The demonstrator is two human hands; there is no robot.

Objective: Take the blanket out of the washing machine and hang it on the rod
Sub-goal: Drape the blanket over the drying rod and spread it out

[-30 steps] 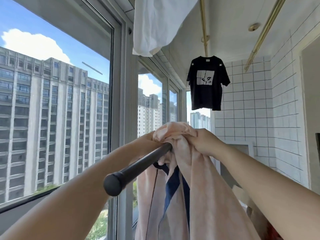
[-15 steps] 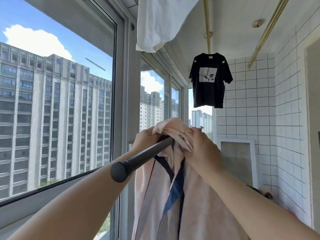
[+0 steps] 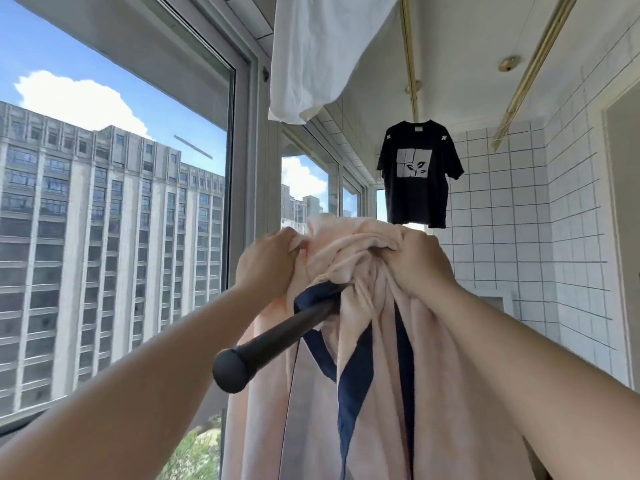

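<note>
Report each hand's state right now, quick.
Left hand: closed, gripping the bunched top of the pink blanket over the black rod.
Right hand: closed, gripping the same bunched blanket top.

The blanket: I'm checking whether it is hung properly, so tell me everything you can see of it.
The blanket is pale pink, soft-looking cloth with navy bands. It is bunched over the black rod and hangs down in folds. The left hand and right hand each grip its gathered top. It is not spread out.
</note>
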